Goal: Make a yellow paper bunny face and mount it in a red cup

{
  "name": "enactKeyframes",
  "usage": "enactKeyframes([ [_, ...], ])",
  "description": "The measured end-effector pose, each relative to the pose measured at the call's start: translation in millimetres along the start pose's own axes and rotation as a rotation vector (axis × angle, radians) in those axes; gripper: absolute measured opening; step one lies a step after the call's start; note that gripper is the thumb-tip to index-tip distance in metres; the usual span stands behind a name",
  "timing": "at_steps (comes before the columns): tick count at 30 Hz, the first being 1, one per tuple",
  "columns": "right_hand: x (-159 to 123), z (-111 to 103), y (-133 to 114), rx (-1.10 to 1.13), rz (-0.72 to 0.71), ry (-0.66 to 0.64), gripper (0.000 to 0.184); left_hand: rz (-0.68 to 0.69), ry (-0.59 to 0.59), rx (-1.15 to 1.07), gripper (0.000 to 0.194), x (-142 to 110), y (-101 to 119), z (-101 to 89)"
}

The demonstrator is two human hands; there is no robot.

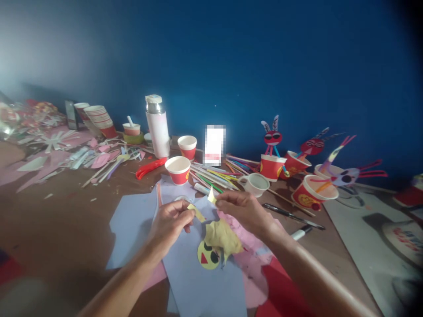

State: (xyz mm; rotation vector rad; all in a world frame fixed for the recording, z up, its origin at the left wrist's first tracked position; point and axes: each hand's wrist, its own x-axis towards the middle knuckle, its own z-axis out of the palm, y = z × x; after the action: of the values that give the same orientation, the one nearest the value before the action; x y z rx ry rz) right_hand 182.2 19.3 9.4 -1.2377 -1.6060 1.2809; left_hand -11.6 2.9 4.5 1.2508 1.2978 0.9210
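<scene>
In two hands [170, 220] [243, 209] are two yellow scraps [199, 214] [211, 197].

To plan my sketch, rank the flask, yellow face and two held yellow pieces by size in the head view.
1. Flask
2. Yellow face
3. Left yellow piece, right yellow piece: partly hidden, so unranked.

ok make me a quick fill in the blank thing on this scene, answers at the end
1. The left hand and the right hand each pinch a small paper piece whose colour is ____.
2. The triangle on the round face is ____.
3. The wall behind the table is ____.
4. Seen from the camera, the white mug is to the ____ of the tall bottle.

Missing words: yellow; red; blue; right.
</scene>
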Motion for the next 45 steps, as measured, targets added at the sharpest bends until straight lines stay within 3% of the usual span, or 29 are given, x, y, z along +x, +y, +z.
enactKeyframes([
  [7,-8,20,1,0.012,0.051,-0.027,0.016,-0.027,-0.001,-0.01,0.015,-1,-3,5.4],
  [13,-9,31,6,-0.04,0.084,0.056,0.018,-0.017,0.026,-0.068,0.011,0,-8,6.9],
  [29,-10,35,5,-0.062,0.03,0.124,0.02,-0.09,-0.091,-0.212,0.013,-1,-4,5.5],
  [45,-8,36,8,-0.01,0.049,0.17,0.009,-0.071,-0.17,-0.286,0.013,0,-8,5.2],
])
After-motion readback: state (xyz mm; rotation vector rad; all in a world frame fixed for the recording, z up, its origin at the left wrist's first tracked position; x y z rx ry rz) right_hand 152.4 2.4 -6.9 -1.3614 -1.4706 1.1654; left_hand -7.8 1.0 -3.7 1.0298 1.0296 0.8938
